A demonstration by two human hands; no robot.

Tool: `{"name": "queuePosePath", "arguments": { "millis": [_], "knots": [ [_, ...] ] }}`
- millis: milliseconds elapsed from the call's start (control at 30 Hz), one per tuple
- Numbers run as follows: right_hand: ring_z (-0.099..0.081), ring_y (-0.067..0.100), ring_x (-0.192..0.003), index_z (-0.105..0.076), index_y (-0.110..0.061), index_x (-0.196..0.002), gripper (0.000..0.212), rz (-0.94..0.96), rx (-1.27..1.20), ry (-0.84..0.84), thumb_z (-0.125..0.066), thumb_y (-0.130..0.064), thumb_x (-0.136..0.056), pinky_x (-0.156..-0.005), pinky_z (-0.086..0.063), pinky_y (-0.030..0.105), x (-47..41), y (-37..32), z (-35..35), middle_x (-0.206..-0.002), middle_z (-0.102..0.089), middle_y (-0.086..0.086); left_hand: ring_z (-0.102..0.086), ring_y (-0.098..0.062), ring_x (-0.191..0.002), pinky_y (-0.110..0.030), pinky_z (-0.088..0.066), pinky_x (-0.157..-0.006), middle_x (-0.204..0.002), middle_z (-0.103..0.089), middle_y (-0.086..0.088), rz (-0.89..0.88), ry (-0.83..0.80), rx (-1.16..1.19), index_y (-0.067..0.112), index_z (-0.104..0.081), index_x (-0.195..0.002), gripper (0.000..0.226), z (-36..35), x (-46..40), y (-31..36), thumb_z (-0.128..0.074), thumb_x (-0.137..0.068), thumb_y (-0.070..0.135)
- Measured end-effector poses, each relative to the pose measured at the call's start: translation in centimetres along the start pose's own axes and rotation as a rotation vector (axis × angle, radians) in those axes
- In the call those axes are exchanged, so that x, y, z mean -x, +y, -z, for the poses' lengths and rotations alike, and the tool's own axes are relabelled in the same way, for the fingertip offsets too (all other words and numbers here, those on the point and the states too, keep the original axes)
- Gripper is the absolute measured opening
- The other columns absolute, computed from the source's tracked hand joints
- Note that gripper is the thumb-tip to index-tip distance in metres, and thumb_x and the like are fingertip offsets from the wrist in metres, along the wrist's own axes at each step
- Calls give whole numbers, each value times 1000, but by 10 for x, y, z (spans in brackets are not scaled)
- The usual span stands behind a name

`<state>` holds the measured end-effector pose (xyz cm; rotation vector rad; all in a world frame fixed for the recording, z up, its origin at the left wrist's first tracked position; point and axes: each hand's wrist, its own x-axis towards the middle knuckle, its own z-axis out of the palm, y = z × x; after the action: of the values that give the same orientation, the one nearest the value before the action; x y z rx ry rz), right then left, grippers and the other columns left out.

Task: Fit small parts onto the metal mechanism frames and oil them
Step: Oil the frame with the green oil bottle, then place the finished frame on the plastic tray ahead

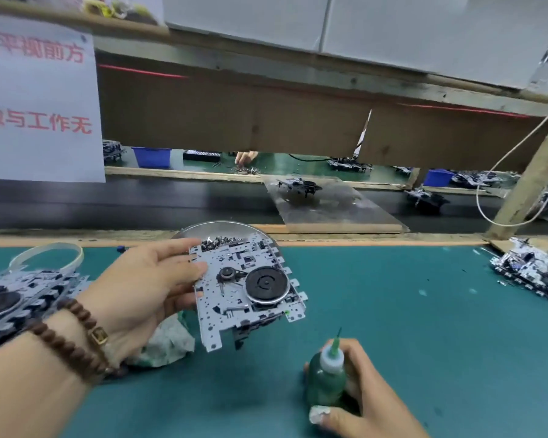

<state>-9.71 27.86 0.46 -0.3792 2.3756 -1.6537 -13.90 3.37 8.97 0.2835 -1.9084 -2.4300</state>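
Green matting covers the counter [424,327], with a dark conveyor belt [140,203] running along its far edge under a low wooden shelf. The left hand [140,289] holds a metal frame [244,286] tilted up off the counter, its grip pinching the frame's left edge, thumb on the face. A black flywheel [267,284] and a small pulley [227,274] sit on that face. The right hand [355,390] is clenched round a green oil bottle [325,380] low on the counter, needle tip up and well apart from the frame.

Oiling looks to be the step in hand. It would go best with the frame held steady and flatter, the needle brought to the pulley and flywheel hubs, and a light squeeze so oil does not run across the plate.

Open mat lies to the right and front of the frame, giving the bottle a free path up. Behind the frame sits a dish [222,229] of small parts, below it a crumpled rag [168,343]. Stacked frames lie at the left [23,298] and right [532,273] edges.
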Motion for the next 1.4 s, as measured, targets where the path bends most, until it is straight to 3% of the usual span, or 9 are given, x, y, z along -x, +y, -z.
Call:
{"name": "queuePosePath", "arguments": {
  "millis": [100,233,333,800,900,1000,1167,1267,1400],
  "knots": [
    [-54,27,-119,-54,-10,-109,32,5,45,10,-61,-16,-78,-100,-39,32,13,1,3,-93,-62,5,-59,-8,-47,-15,-49,-40,-77,-63,-8,67,-12,9,11,-59,-104,26,-14,-22,6,-54,-85,-6],
    [-64,4,-99,-52,-31,-117,71,1,-282,100,-65,-70,-59,-80,-50,22,5,-11,38,-111,-66,-9,-54,-5,-41,-14,-46,-36,-74,-59,-8,116,-51,-37,10,-59,-99,22,-39,-52,12,-55,-84,-7],
    [-69,14,-92,-52,-43,-118,60,32,-320,212,-66,-27,-61,-67,-57,26,-22,-30,69,-108,-69,-8,-55,-8,-45,-15,-44,-34,-78,-58,-9,137,-94,-102,8,-58,-101,24,-66,-74,12,-56,-84,-8],
    [-72,15,-72,-63,-3,-84,12,-75,-757,247,-51,-3,-89,-49,-53,18,-166,-22,122,-80,-71,8,-54,-11,-55,-20,-53,-46,-82,-58,-10,165,-209,-448,5,-51,-86,6,-152,-203,9,-54,-89,0],
    [-71,14,-64,-57,2,-85,9,-105,-837,327,-50,3,-90,-48,-53,17,-198,-11,130,-80,-65,12,-58,-17,-68,-29,-54,-60,-93,-60,-10,-39,-164,-813,7,-45,-111,17,-165,-234,-2,-46,-96,15],
    [-70,11,-63,-55,5,-92,6,-130,-796,359,-50,1,-90,-48,-53,15,-227,-5,139,-86,-61,13,-55,-17,-73,-25,-49,-57,-99,-61,-11,-145,-128,-969,3,-26,-138,47,-170,-256,-8,-37,-99,26],
    [-63,14,-81,-36,13,-132,46,-192,-661,379,-51,-5,-93,-51,-53,14,-268,3,142,-106,-59,16,-57,-16,-52,-29,-56,-60,-75,-62,-9,-28,-268,-949,-3,-51,-107,30,-166,-271,-28,-46,-96,25],
    [-63,11,-69,-45,11,-126,40,-228,-410,407,-52,-12,-94,-51,-53,13,-283,-1,145,-81,-61,11,-49,-3,-32,-16,-44,-40,-50,-61,4,-31,-296,-918,8,-51,-75,23,-160,-276,-39,-54,-92,23],
    [-56,3,-48,-64,2,-102,29,-269,28,464,-61,-23,-89,-46,-48,11,-293,-2,157,-64,-63,2,-52,-7,-44,-27,-51,-63,-47,-61,4,-52,-278,-877,7,-57,-80,13,-159,-287,-41,-58,-90,15]
  ]
}}
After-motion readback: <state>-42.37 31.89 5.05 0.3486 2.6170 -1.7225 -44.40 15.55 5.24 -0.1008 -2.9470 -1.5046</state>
